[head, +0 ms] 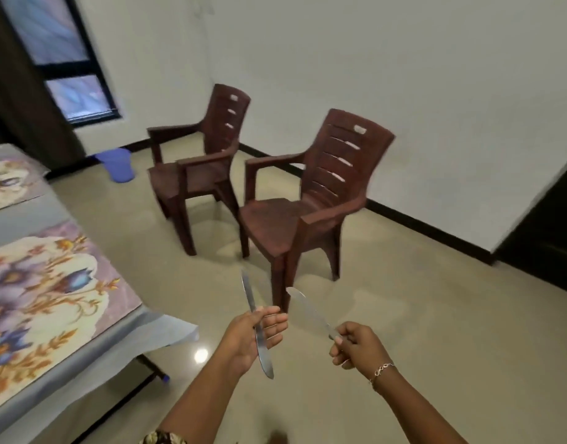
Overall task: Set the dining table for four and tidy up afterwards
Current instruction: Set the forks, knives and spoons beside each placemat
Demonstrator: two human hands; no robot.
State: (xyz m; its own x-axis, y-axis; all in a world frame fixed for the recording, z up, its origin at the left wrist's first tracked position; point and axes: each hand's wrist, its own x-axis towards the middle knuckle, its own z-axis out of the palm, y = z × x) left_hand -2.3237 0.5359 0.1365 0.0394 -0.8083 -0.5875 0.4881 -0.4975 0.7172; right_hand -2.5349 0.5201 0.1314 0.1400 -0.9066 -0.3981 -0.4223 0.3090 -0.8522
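each hand, left [256, 335] and right [356, 346], pinches a flat steel knife [258, 328].

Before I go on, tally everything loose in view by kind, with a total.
Knives: 2 (left knife, right knife)
Floral placemats: 2 (near placemat, far placemat)
Brown plastic chairs: 2 (near chair, far chair)
Blue bucket: 1
Total: 7
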